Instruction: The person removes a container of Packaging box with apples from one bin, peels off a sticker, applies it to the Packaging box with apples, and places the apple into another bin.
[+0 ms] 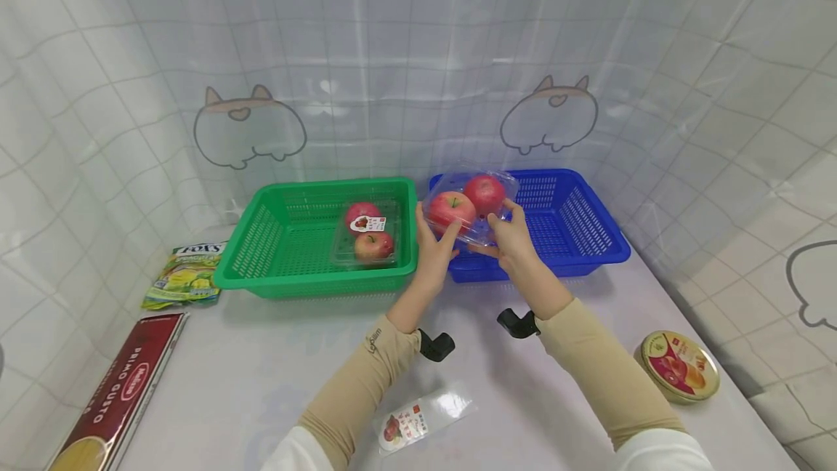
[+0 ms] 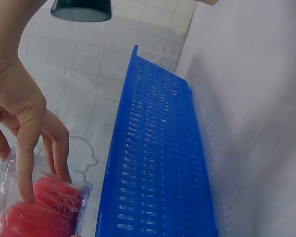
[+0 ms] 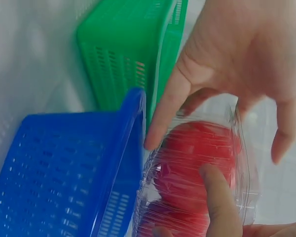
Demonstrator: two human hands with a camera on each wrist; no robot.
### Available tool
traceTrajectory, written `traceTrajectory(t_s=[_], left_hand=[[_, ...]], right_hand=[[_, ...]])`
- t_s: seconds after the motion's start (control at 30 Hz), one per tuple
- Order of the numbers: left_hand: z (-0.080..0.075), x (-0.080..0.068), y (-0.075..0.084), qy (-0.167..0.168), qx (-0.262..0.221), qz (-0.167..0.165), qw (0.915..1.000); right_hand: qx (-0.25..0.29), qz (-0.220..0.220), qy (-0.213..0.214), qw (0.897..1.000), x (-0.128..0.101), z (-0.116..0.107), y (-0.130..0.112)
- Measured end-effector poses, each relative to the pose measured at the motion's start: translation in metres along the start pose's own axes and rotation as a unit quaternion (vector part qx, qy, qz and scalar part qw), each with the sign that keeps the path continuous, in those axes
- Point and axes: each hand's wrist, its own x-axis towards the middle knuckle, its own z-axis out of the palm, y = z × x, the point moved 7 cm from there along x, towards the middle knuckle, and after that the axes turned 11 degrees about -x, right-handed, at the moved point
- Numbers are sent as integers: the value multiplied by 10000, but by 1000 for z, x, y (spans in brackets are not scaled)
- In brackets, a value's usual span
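Both hands hold a clear plastic pack (image 1: 469,203) with two red apples above the near left corner of the blue basket (image 1: 575,238). My left hand (image 1: 437,238) grips the pack's left side, fingers curled over its top (image 2: 27,163). On the pack's right side, my right hand (image 1: 511,232) grips with the thumb on the wrap (image 3: 217,197). The right wrist view shows the pack (image 3: 197,168) between both hands, beside the blue basket's rim (image 3: 130,128). A second pack of two apples (image 1: 368,232) lies inside the green basket (image 1: 261,253).
A yellow-green candy bag (image 1: 186,275) and a long red pasta box (image 1: 124,391) lie at the table's left. A round tin (image 1: 680,367) sits at the right, and a loose fruit label strip (image 1: 421,416) lies near the front. A tile-patterned curtain backs the baskets.
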Motion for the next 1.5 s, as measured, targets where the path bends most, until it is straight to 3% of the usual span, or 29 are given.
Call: traceTrajectory(t_s=[0.17,0.53,0.7,0.87,0.93,1.2,1.37,1.5], left_hand=[[-3,2,-1,64,-390,-37,9992],[-22,4,2,589,-209,-257,9977],[-29,5,4,584,-253,-371,9973],[-38,5,6,528,-326,-442,9971],[-42,4,8,465,-343,-479,9972],[-53,2,12,149,-289,-782,9964],[-63,-5,15,65,-65,-1019,9947],[-68,-4,12,20,82,-985,9951]], right_hand=[[15,-51,-48,10000,-8,4,2],[-490,-78,-242,9985,-25,9,12],[-583,-169,78,9981,-24,1,12],[-817,-488,481,9943,-12,-22,2],[-959,-560,360,9932,-4,-30,-2],[-1478,-670,-1125,9803,20,-37,-5],[-1604,-832,-1640,9698,19,-29,1],[-1638,-742,-1892,9653,18,-23,5]])
